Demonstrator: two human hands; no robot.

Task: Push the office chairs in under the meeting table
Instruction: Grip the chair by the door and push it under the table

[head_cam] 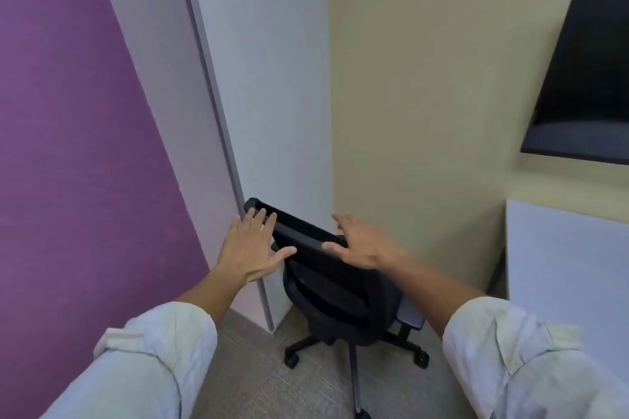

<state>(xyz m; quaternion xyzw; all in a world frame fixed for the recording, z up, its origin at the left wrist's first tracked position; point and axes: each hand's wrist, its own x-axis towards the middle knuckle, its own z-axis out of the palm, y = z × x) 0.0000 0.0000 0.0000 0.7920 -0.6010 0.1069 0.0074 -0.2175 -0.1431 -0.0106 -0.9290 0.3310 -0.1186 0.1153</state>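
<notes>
A black mesh-backed office chair [340, 289] on castors stands in the corner of the room, its back towards me. My left hand [252, 245] is spread open at the left end of the backrest's top edge, fingers apart. My right hand [360, 245] is also open, hovering over the right end of that top edge; whether either hand touches it I cannot tell. The white meeting table [565, 269] shows at the right edge, apart from the chair.
A purple wall [68, 146] and a white pillar [272, 95] close in on the left, a beige wall behind the chair. A dark wall screen [585, 78] hangs at the upper right. Grey carpet [255, 384] lies below.
</notes>
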